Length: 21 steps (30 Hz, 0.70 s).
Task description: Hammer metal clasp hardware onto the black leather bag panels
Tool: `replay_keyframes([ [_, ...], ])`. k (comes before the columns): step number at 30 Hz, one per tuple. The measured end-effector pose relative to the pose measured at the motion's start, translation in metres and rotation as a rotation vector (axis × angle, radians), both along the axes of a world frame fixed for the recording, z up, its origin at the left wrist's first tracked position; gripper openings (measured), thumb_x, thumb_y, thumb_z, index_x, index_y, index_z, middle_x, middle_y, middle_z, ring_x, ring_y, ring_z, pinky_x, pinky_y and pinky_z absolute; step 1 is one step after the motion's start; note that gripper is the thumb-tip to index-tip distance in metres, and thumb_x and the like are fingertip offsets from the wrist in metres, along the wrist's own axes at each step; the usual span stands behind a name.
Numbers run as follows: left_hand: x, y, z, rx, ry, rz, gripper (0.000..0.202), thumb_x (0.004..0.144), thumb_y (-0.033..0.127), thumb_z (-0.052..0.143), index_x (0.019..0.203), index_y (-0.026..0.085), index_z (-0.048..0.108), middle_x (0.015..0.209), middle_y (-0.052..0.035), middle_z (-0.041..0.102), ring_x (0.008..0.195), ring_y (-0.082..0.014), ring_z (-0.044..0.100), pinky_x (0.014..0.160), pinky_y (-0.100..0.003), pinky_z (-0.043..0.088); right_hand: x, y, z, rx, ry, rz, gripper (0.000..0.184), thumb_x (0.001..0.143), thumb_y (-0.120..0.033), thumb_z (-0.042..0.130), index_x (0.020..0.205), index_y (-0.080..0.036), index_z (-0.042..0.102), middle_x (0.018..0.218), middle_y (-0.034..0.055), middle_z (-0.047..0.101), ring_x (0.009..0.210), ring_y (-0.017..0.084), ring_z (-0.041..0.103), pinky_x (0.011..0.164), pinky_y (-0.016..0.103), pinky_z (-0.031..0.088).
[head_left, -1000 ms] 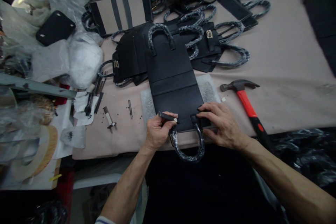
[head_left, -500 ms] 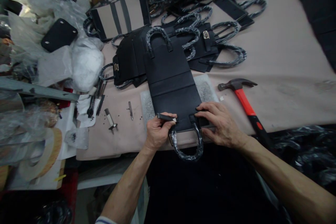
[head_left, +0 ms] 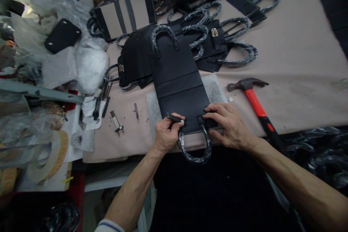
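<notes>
A flat black leather bag panel (head_left: 179,83) lies on a grey punching pad (head_left: 216,90) near the table's front edge. Its wrapped handle (head_left: 194,148) hangs over the edge towards me. My left hand (head_left: 167,132) is closed around a short dark punch tool (head_left: 174,117), whose tip rests on the panel's lower left corner. My right hand (head_left: 228,125) lies on the panel's lower right corner beside the handle tab, fingers pressed down on the leather.
A red-handled hammer (head_left: 255,99) lies right of the pad. More black bag panels with wrapped handles (head_left: 217,40) are piled behind. Small metal punches (head_left: 116,121) and scraps lie to the left, with plastic bags (head_left: 89,63) and cardboard templates (head_left: 51,156).
The hands and the panel stay almost where they were; my left hand with the punch tool has shifted slightly towards the handle. The view has drifted a little.
</notes>
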<state>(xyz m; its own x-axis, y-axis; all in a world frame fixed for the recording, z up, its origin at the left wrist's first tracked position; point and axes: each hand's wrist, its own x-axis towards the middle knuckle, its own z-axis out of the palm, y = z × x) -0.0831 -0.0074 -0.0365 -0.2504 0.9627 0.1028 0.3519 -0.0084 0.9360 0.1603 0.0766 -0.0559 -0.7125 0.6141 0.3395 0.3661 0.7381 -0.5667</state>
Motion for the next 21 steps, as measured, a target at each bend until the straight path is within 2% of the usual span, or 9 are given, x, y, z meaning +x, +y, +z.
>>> replay_keyframes([
  [4, 0.0, 0.0, -0.004, 0.016, -0.041, 0.014, 0.011, 0.085, 0.014, 0.069, 0.094, 0.017, 0.074, 0.093, -0.0039, 0.08, 0.086, -0.0173, 0.076, 0.081, -0.027, 0.062, 0.0, 0.0, 0.001, -0.006, -0.002, 0.0, 0.035, 0.086, -0.032, 0.062, 0.119, -0.02, 0.063, 0.128, 0.0155, 0.061, 0.119, 0.035, 0.055, 0.1, 0.055, 0.045],
  [11, -0.002, -0.003, -0.015, 0.061, 0.012, 0.007, 0.012, 0.086, 0.014, 0.069, 0.096, 0.017, 0.074, 0.095, -0.0046, 0.08, 0.088, -0.0172, 0.076, 0.084, -0.029, 0.062, 0.001, 0.0, -0.001, -0.012, -0.023, -0.005, 0.038, 0.082, -0.028, 0.064, 0.119, -0.02, 0.063, 0.13, 0.0151, 0.06, 0.12, 0.035, 0.055, 0.102, 0.056, 0.044],
  [21, 0.004, -0.005, -0.012, 0.188, 0.22, 0.017, 0.012, 0.088, 0.014, 0.067, 0.099, 0.017, 0.072, 0.093, -0.0042, 0.08, 0.085, -0.017, 0.076, 0.083, -0.028, 0.061, 0.001, 0.0, -0.001, -0.015, -0.009, -0.003, 0.038, 0.083, -0.031, 0.064, 0.118, -0.017, 0.064, 0.129, 0.0162, 0.061, 0.12, 0.035, 0.054, 0.103, 0.054, 0.043],
])
